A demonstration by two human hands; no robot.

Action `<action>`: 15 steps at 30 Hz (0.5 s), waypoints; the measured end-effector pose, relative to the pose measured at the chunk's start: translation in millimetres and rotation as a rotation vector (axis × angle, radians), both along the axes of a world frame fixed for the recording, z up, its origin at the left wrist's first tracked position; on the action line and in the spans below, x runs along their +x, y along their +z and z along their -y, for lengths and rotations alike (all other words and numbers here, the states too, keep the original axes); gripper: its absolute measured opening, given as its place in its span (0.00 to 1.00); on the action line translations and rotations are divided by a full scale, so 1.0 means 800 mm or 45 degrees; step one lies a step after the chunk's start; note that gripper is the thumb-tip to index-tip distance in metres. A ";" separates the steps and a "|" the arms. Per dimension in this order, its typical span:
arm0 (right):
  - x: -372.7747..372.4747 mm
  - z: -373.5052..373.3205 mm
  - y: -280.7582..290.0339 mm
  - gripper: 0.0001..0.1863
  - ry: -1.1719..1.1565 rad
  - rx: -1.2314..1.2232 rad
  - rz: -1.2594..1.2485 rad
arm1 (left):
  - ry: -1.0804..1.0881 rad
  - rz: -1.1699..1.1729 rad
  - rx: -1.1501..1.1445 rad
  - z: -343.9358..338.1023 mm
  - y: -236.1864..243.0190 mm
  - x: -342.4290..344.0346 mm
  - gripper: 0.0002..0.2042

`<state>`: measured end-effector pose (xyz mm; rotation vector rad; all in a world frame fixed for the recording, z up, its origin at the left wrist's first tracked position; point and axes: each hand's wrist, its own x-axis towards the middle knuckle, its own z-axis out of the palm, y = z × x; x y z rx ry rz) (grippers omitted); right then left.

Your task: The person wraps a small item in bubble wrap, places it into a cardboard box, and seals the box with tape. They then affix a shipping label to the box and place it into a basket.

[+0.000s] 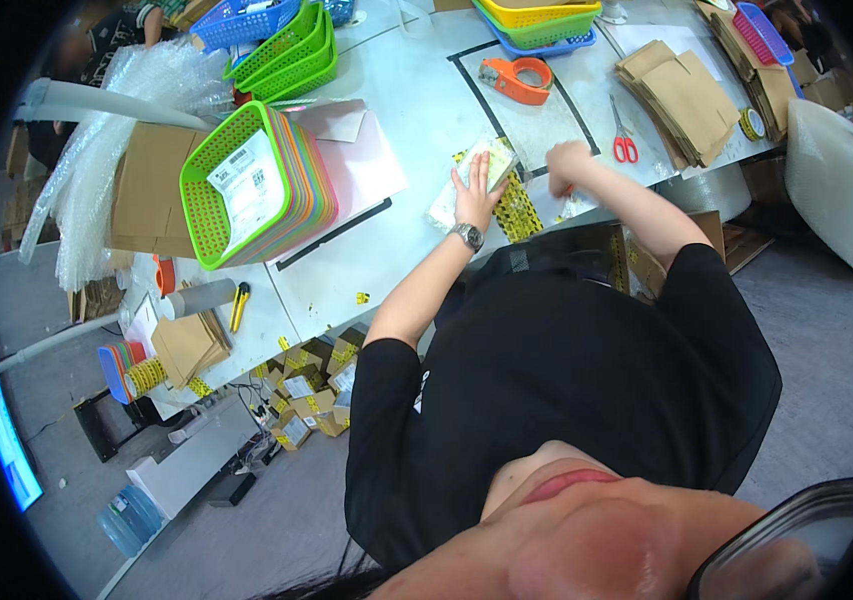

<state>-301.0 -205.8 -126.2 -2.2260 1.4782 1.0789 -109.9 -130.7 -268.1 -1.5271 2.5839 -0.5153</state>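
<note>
My left hand lies flat with its fingers spread on a small whitish package at the table's near edge. Yellow-and-black patterned tape sticks out beside the package and reaches down over that edge. Just right of it, my right hand is closed in a fist. A small orange-red bit shows under the fist, but what it grips is mostly hidden. Farther back lies an orange tape dispenser. Red-handled scissors rest to the right of my right hand.
Stacked colourful baskets, a green one on top, stand at left with a labelled white packet inside. Bubble wrap hangs beyond them. Flat brown cardboard is piled at right, near a tape roll. Small taped boxes sit below the table.
</note>
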 end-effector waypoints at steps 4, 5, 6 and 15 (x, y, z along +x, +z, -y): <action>-0.087 0.027 -0.030 0.26 -0.275 -0.494 0.137 | -0.025 0.107 0.660 0.004 0.113 -0.016 0.40; -0.108 0.030 -0.054 0.31 -0.310 -0.673 0.205 | -0.052 -0.135 0.529 0.010 0.101 -0.010 0.42; -0.113 0.024 -0.064 0.34 -0.347 -0.731 0.270 | -0.066 -0.371 0.395 0.014 0.074 0.000 0.44; -0.074 -0.102 -0.105 0.50 -0.597 -1.038 1.180 | 0.501 -1.419 0.988 0.037 0.108 0.045 0.59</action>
